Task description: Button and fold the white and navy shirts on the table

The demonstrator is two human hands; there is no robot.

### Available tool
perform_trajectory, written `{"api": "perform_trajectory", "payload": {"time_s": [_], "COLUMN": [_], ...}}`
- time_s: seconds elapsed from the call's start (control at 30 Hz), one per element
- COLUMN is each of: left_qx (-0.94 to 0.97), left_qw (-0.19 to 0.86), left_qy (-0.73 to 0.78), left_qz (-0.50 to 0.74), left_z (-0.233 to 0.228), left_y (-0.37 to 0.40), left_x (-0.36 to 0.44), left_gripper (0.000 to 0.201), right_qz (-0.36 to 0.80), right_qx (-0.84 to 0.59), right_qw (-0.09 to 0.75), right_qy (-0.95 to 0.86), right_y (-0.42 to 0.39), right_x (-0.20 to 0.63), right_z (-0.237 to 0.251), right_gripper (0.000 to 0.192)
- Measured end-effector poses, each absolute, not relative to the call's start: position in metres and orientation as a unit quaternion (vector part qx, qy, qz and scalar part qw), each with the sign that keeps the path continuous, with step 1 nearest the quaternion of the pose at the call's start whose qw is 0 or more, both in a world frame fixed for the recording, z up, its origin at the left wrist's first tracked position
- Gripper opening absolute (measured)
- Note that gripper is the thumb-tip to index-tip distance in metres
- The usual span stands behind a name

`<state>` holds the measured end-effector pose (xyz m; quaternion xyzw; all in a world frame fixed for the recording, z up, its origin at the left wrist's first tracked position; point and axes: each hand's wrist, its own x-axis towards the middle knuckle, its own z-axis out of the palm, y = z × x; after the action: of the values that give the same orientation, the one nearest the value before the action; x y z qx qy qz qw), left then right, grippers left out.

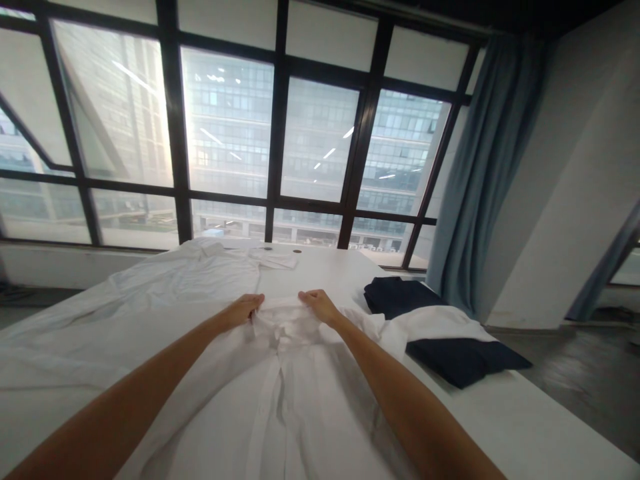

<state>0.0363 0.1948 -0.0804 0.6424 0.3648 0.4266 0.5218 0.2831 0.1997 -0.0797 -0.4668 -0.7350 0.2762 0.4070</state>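
Observation:
A white shirt lies spread front-up on a white table, its button placket running toward me. My left hand pinches the fabric at the left side of the collar end. My right hand grips the fabric at the right side of the same end. Both arms reach straight out over the shirt, hands about a hand's width apart.
Another white garment lies spread at the table's left and far side. A folded dark navy garment and a navy-and-white piece sit at the right. Large windows stand behind, with a blue curtain at the right.

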Motion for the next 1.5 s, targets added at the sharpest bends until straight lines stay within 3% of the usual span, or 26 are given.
{"api": "perform_trajectory", "payload": {"time_s": [0.23, 0.37, 0.5, 0.57, 0.73, 0.83, 0.93, 1.03, 1.17, 1.27, 1.4, 1.5], "left_qx": [0.581, 0.517, 0.508, 0.519, 0.532, 0.536, 0.519, 0.51, 0.57, 0.609, 0.7, 0.753], "left_qw": [0.622, 0.64, 0.63, 0.625, 0.615, 0.6, 0.585, 0.523, 0.433, 0.356, 0.117, -0.073], "left_qy": [0.261, 0.2, 0.19, 0.195, 0.194, 0.211, 0.252, 0.309, 0.317, 0.326, 0.373, 0.366], "left_qz": [0.456, 0.533, 0.555, 0.55, 0.549, 0.554, 0.57, 0.609, 0.622, 0.63, 0.598, 0.542], "left_z": [-0.071, -0.076, -0.085, -0.088, -0.091, -0.089, -0.087, -0.088, -0.091, -0.094, -0.094, -0.092], "left_y": [0.189, 0.189, 0.191, 0.191, 0.19, 0.189, 0.191, 0.194, 0.199, 0.196, 0.186, 0.18], "left_x": [0.044, 0.046, 0.051, 0.054, 0.059, 0.06, 0.059, 0.057, 0.054, 0.053, 0.053, 0.051], "left_gripper": [0.033, 0.062, 0.067, 0.068, 0.082, 0.075, 0.054, 0.044, 0.053, 0.048, 0.03, 0.03], "right_qz": [0.272, 0.332, 0.385, 0.331, 0.02, 0.002, 0.026, 0.025, 0.043, 0.016, -0.032, -0.036], "right_qx": [-0.476, -0.464, -0.461, -0.498, -0.511, -0.454, -0.423, -0.421, -0.425, -0.426, -0.446, -0.451], "right_qw": [0.466, 0.466, 0.449, 0.452, 0.473, 0.437, 0.36, 0.303, 0.273, 0.239, 0.241, 0.256], "right_qy": [-0.694, -0.676, -0.662, -0.662, -0.718, -0.777, -0.831, -0.855, -0.862, -0.873, -0.861, -0.854], "right_y": [0.208, 0.213, 0.22, 0.22, 0.201, 0.185, 0.175, 0.171, 0.166, 0.161, 0.159, 0.158], "right_x": [0.295, 0.317, 0.332, 0.332, 0.301, 0.274, 0.256, 0.249, 0.245, 0.241, 0.237, 0.237], "right_z": [-0.08, -0.082, -0.088, -0.087, -0.069, -0.059, -0.059, -0.064, -0.066, -0.064, -0.059, -0.056], "right_gripper": [0.052, 0.047, 0.043, 0.035, 0.011, 0.017, 0.027, 0.029, 0.015, 0.015, 0.012, 0.008]}}
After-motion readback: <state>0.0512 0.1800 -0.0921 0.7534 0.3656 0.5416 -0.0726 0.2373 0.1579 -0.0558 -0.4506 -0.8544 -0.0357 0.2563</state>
